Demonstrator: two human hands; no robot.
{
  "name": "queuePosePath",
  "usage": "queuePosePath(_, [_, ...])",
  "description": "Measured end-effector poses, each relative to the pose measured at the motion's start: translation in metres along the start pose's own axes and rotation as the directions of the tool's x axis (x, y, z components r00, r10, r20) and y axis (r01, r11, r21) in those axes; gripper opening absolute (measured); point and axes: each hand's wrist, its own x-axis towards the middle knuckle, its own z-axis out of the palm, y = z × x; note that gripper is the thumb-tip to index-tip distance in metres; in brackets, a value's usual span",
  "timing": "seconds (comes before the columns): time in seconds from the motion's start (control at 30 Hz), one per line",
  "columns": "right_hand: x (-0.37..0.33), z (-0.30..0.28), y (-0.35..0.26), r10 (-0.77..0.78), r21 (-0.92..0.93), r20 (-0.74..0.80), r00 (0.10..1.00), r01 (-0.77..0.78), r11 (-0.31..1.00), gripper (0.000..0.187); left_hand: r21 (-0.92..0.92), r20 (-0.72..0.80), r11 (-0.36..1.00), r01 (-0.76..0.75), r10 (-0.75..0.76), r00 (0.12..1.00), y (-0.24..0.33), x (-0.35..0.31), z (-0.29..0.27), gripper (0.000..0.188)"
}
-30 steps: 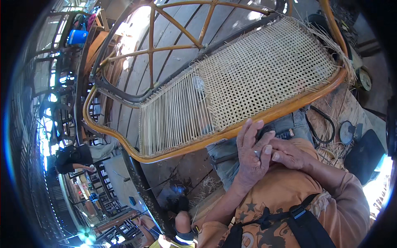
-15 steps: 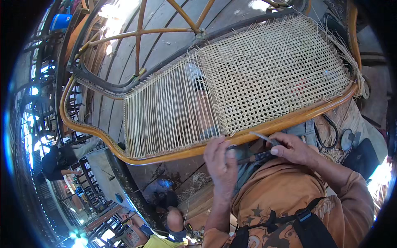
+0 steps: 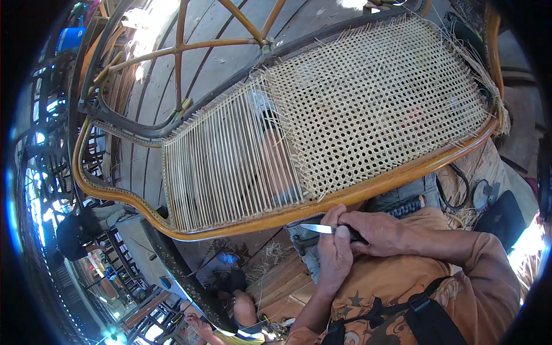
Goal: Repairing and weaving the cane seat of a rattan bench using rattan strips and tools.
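A knife (image 3: 319,229) with a bright, pointed blade and a dark handle is in my right hand (image 3: 380,233), its tip toward the left. My left hand (image 3: 336,256) meets it just below the rim, fingers and thumb closed around the root of the blade. Whether a thin strand is also between those fingers is hidden. Above both hands lies a long curved rattan frame (image 3: 253,228) with a glossy brown rim. Its right part carries woven cane mesh (image 3: 379,109); the left part has parallel cane strands (image 3: 224,161) running one way only.
Loose cane strands (image 3: 499,112) hang at the frame's right end. Curved poles (image 3: 218,42) rise behind it. A dark bag-like thing (image 3: 497,221) lies to my right. At lower left, another person's knee (image 3: 245,309) shows beside a dark curved edge (image 3: 181,270).
My two hands have come together: the right moved left with the knife, and the left dropped from the frame's rim to the blade. The view has shifted slightly.
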Motion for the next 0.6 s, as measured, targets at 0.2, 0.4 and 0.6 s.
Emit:
queuePosePath(0.2, [-0.011,-0.029,0.016,-0.239,-0.308,-0.171,0.956,0.179,0.935,0.025,-0.342,-0.277,0.936,0.08,-0.182,0.944,-0.001,0.008,-0.012,0.034])
queuePosePath(0.4, [-0.043,-0.064,0.039,-0.078,-0.22,-0.423,0.903,-0.019,0.975,0.011,-0.235,-0.597,0.972,0.029,-0.168,0.784,-0.026,0.058,-0.065,0.025])
queuePosePath(0.6, [-0.042,-0.065,0.057,0.011,-0.067,-0.655,0.756,-0.073,0.995,0.007,-0.329,-0.607,0.943,0.043,-0.246,0.756,-0.034,0.075,-0.086,0.021])
